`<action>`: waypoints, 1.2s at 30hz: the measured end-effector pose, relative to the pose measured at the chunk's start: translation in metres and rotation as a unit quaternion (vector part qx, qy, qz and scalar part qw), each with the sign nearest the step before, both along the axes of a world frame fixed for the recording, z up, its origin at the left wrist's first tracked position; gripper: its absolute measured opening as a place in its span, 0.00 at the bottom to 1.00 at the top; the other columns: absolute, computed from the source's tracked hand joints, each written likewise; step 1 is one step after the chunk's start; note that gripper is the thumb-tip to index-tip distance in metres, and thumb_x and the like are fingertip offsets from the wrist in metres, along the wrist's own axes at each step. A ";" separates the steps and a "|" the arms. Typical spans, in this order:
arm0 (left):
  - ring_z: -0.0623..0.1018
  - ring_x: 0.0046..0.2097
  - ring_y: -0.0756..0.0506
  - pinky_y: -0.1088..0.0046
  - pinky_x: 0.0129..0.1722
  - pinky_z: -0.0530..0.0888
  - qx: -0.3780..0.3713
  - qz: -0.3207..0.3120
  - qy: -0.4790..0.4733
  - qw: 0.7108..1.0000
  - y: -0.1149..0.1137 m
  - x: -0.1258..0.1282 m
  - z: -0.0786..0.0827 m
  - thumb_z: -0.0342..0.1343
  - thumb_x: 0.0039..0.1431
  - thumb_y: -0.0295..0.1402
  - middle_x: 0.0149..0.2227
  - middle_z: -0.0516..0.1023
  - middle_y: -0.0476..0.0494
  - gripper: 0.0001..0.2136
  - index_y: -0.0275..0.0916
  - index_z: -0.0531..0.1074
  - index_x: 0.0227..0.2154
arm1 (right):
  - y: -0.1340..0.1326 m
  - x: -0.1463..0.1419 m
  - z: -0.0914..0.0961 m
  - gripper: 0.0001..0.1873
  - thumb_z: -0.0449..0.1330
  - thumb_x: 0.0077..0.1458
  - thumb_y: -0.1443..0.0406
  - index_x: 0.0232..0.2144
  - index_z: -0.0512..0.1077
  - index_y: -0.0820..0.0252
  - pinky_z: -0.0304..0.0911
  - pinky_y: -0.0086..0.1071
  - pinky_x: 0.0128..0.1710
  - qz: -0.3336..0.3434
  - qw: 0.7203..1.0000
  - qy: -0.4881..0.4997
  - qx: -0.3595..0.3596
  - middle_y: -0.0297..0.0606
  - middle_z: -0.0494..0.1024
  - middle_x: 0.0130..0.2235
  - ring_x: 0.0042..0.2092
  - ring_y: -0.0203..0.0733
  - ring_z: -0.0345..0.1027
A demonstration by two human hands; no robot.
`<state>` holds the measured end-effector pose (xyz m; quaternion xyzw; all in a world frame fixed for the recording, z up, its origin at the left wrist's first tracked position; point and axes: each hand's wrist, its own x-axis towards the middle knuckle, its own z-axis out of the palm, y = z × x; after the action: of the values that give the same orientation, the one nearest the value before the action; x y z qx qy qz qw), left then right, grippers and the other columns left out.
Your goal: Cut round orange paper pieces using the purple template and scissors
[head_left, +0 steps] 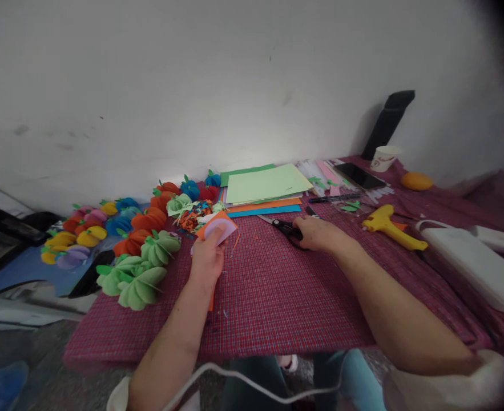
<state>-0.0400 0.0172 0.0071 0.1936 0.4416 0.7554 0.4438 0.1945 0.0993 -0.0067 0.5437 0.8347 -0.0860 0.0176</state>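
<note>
My left hand point(208, 256) is closed on an orange paper sheet with a lilac round piece point(218, 227) on top, held just above the red checked cloth point(273, 297). My right hand point(317, 233) rests on the cloth with its fingers curled round the black handles of a pair of scissors point(286, 228), whose blades point left toward the paper stack. A stack of green, orange and blue paper sheets point(265, 188) lies just beyond both hands.
Several folded paper fruits point(142, 277) in green, orange, yellow and blue fill the left side. A yellow glue gun point(391, 227), a black pen point(334, 198), a phone point(359, 175), a paper cup point(384, 158), an orange point(416, 181) and a white box point(470, 264) lie right.
</note>
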 end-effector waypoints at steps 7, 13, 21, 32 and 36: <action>0.74 0.28 0.51 0.77 0.25 0.66 0.002 0.003 -0.002 1.000 -0.001 0.001 0.002 0.66 0.32 0.26 0.26 0.76 0.51 0.12 0.38 0.73 0.24 | -0.007 -0.008 0.002 0.22 0.54 0.51 0.58 0.46 0.65 0.63 0.59 0.37 0.39 0.026 0.999 0.002 0.033 0.51 0.74 0.41 0.42 0.51 0.69; 0.74 0.29 0.51 0.77 0.25 0.66 0.026 0.014 -0.027 0.999 -0.005 -0.001 0.010 0.66 0.33 0.27 0.26 0.76 0.51 0.11 0.38 0.72 0.24 | -0.010 0.005 0.030 0.28 0.59 0.46 0.61 0.52 0.64 0.59 0.61 0.30 0.34 0.066 0.983 0.148 -0.086 0.41 0.76 0.40 0.37 0.43 0.70; 0.74 0.31 0.50 0.77 0.26 0.66 0.043 0.034 -0.042 0.998 -0.012 -0.004 0.020 0.65 0.36 0.28 0.28 0.75 0.49 0.10 0.39 0.71 0.24 | -0.043 -0.036 0.033 0.26 0.59 0.48 0.60 0.49 0.58 0.62 0.59 0.27 0.28 0.180 0.802 0.488 -0.295 0.36 0.71 0.34 0.30 0.33 0.64; 0.73 0.28 0.52 0.78 0.25 0.67 0.045 0.023 -0.049 0.998 -0.058 0.024 0.033 0.65 0.37 0.28 0.28 0.75 0.51 0.14 0.37 0.72 0.30 | -0.118 -0.028 0.048 0.27 0.57 0.50 0.52 0.48 0.60 0.60 0.61 0.30 0.34 0.144 0.710 0.583 -0.369 0.35 0.65 0.34 0.33 0.34 0.61; 0.74 0.28 0.52 0.77 0.25 0.68 0.033 -0.006 -0.070 0.997 -0.087 0.053 0.035 0.65 0.36 0.29 0.27 0.75 0.50 0.13 0.36 0.72 0.28 | -0.177 0.003 0.036 0.30 0.57 0.50 0.50 0.52 0.58 0.58 0.60 0.33 0.37 0.101 0.679 0.632 -0.359 0.40 0.67 0.39 0.39 0.40 0.62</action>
<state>0.0127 -0.0698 0.0424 0.1569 0.3833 0.7785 0.4716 0.1972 -0.0777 0.0292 0.2242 0.6022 -0.7001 -0.3115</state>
